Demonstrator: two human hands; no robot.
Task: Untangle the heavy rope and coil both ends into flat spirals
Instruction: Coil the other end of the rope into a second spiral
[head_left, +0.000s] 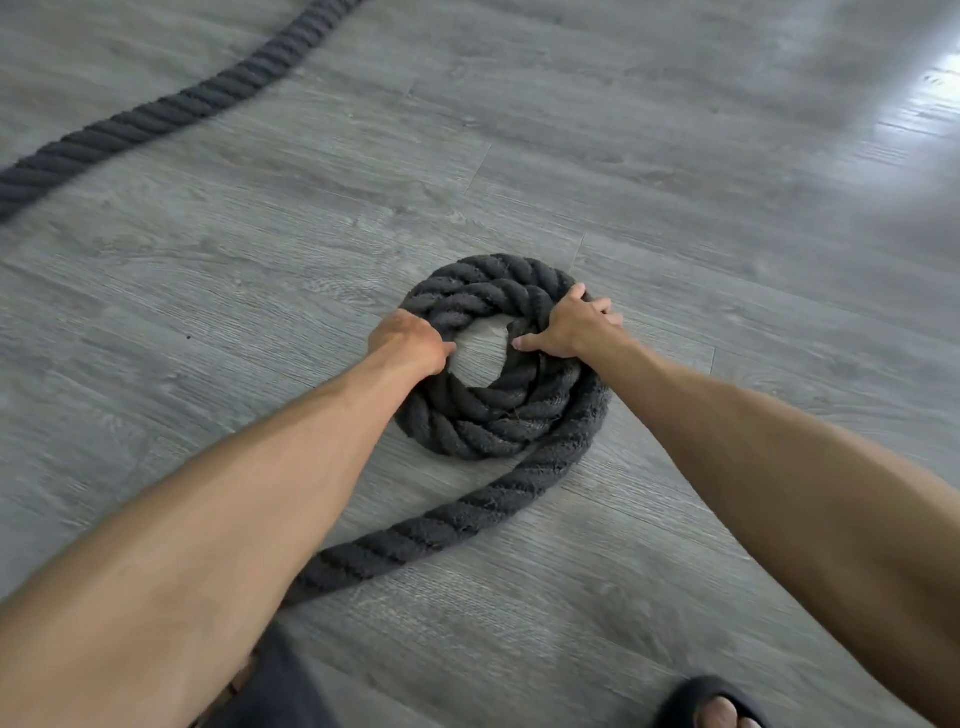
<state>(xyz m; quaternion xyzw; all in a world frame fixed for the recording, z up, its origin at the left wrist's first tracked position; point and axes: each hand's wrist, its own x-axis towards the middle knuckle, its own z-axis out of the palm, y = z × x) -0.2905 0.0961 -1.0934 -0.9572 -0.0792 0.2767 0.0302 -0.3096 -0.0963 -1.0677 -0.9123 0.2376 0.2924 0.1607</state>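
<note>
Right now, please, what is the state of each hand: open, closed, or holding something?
Left hand: closed, gripping the left side of the rope coil.
Right hand: closed, gripping the coil's right side.

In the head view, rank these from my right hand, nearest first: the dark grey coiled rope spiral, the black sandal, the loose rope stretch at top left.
1. Dark grey coiled rope spiral: centre, gripped by the right hand.
2. Black sandal: bottom right.
3. Loose rope stretch: far top left.
</note>
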